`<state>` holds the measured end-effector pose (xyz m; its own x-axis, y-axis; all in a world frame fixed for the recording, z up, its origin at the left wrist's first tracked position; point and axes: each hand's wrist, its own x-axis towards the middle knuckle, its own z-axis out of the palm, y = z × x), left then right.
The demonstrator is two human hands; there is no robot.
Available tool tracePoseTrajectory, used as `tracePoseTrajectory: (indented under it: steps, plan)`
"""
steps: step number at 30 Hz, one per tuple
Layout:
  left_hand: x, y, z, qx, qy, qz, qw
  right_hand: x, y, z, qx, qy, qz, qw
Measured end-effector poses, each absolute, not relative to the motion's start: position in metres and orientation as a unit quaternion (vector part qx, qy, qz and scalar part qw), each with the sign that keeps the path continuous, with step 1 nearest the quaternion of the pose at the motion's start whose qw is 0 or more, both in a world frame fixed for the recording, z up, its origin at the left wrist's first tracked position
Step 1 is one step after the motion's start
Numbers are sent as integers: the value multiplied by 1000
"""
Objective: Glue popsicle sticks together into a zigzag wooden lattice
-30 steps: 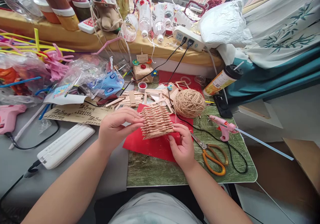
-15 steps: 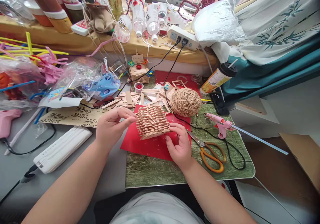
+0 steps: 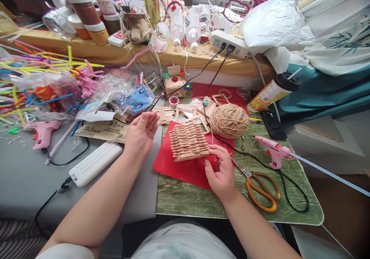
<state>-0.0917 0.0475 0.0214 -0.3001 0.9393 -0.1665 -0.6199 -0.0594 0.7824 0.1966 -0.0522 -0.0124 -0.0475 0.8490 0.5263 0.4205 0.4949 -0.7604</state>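
A small box of stacked popsicle sticks (image 3: pixel 190 142) is over a red sheet (image 3: pixel 185 173), its layered sides ridged. My right hand (image 3: pixel 222 171) holds it by the right edge, fingers along the side and thumb below. To the box's upper left, clear of it, my left hand (image 3: pixel 143 132) is raised with thumb and fingertips pinched together. Whatever may be between those fingertips is too small to make out. Loose popsicle sticks (image 3: pixel 164 115) lie just beyond that hand. A ball of twine (image 3: pixel 229 120) sits behind the box.
Right of my hand lie orange-handled scissors (image 3: pixel 261 187) and a pink glue gun (image 3: pixel 274 151) with a long glue stick. A lidded drink cup (image 3: pixel 273 93) leans behind. To the left are a white power strip (image 3: pixel 95 162), another glue gun (image 3: pixel 45 133) and heaped pipe cleaners (image 3: pixel 58 58).
My left hand has let go of the box's left edge and lifted up and away. The right hand still holds the box. The view has shifted left.
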Motion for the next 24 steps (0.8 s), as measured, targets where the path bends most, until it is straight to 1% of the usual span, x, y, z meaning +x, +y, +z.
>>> tracePoseTrajectory:
  steps: [5, 11, 14, 17, 24]
  plan:
    - [-91, 49, 21, 130, 393, 695, 588, 197, -52, -12, -450, -694, 216, 519]
    - [-90, 40, 30, 180, 356, 700, 593, 196, -53, -9, -453, -698, 208, 515]
    - [-88, 34, 36, 221, 337, 709, 578, 195, -52, -7, -450, -702, 202, 514]
    - [-88, 34, 35, 232, 353, 709, 565, 195, -51, -7, -447, -701, 205, 516]
    - [-86, 40, 30, 203, 384, 692, 577, 196, -52, -7, -446, -700, 212, 515]
